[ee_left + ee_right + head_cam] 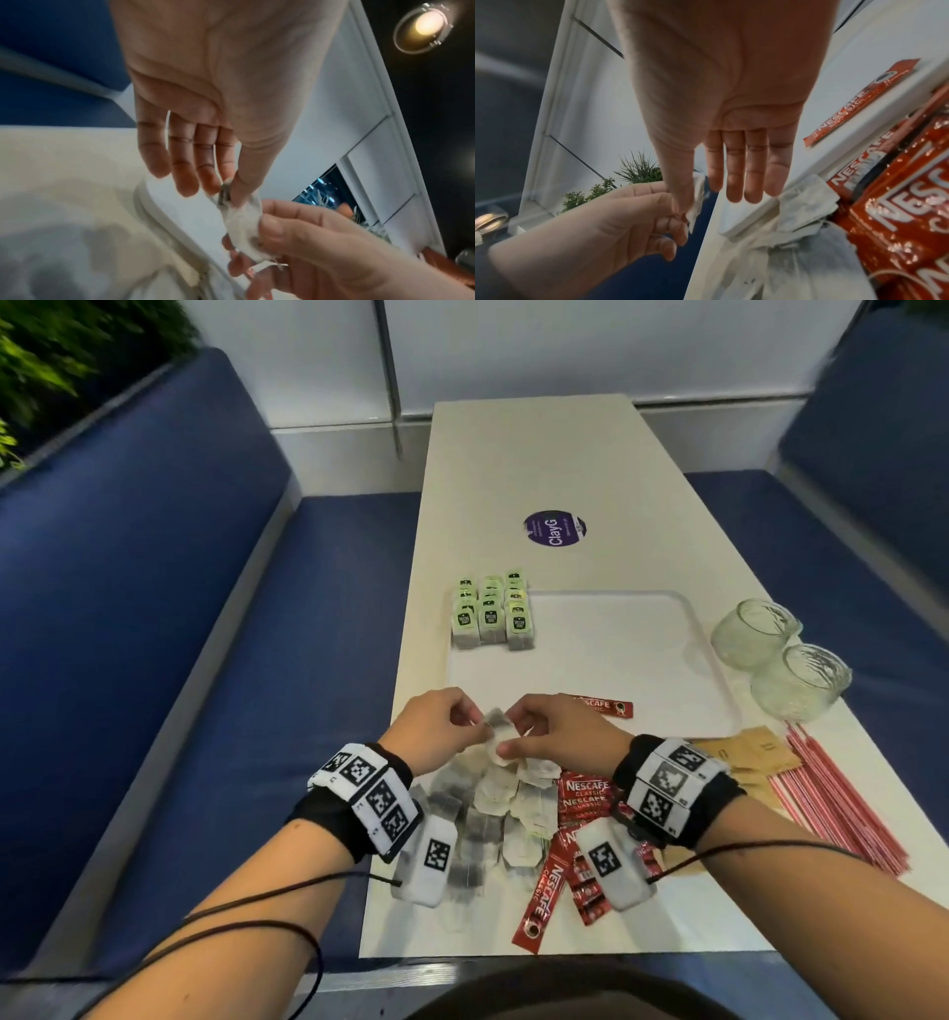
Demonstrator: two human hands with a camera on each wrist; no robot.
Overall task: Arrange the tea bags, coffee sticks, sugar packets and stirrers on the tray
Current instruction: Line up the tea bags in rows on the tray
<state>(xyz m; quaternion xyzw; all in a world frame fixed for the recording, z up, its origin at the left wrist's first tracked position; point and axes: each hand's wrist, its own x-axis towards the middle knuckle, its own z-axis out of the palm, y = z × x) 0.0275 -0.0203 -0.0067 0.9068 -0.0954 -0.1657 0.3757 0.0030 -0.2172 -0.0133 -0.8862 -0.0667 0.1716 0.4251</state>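
Observation:
Over the near edge of the white tray (616, 654), both hands hold one loose tea bag (497, 736). My left hand (475, 724) pinches its darker end between thumb and forefinger (228, 189). My right hand (515, 741) pinches the white paper side (693, 195); the tea bag (241, 223) hangs between the two. Green-tagged tea bags (490, 616) stand in rows at the tray's far left corner. One red coffee stick (603, 706) lies on the tray's near edge. Beneath my wrists sits a heap of tea bags (493, 806) beside red coffee sticks (583, 806).
Brown sugar packets (755, 752) and a bundle of red-and-white stirrers (837, 803) lie right of my right wrist. Two glass cups (755, 634) (798, 683) stand at the tray's right side. A purple sticker (554, 528) marks the table farther back. Blue benches flank the table.

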